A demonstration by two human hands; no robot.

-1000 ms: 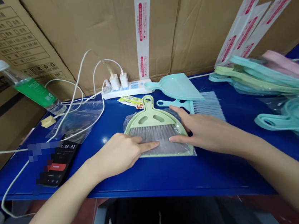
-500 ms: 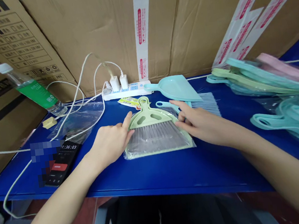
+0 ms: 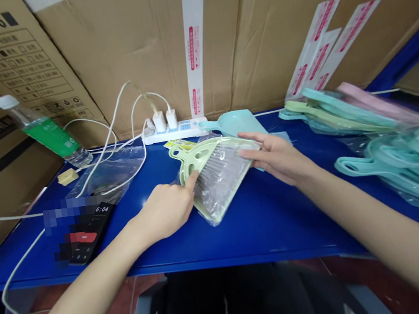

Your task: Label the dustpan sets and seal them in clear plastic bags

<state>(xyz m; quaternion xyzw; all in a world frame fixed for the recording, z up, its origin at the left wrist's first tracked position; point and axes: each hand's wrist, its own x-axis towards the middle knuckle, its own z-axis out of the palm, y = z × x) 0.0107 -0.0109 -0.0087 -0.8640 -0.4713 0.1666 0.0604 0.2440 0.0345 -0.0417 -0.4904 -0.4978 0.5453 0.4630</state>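
A light green dustpan with a grey-bristled brush (image 3: 217,178), wrapped in clear plastic, is tilted with its handle toward the upper left. My right hand (image 3: 275,157) grips its upper right corner between thumb and fingers. At its left side, my left hand (image 3: 172,206) holds the edge near the brush's base, index finger on top and thumb hidden. Behind my right hand lies a light blue dustpan (image 3: 238,122), with a blue brush mostly covered beside it.
Wrapped dustpans (image 3: 403,165) in blue, green and pink are piled at the right. A power strip (image 3: 176,130) with white cables stands against the cardboard. A phone (image 3: 93,230), a bottle (image 3: 50,137) and a plastic bag (image 3: 127,164) occupy the left of the blue table (image 3: 263,231).
The green dustpan set has turned counterclockwise, its handle swinging left. My right hand has taken hold of its corner, and my left hand has moved slightly right and down.
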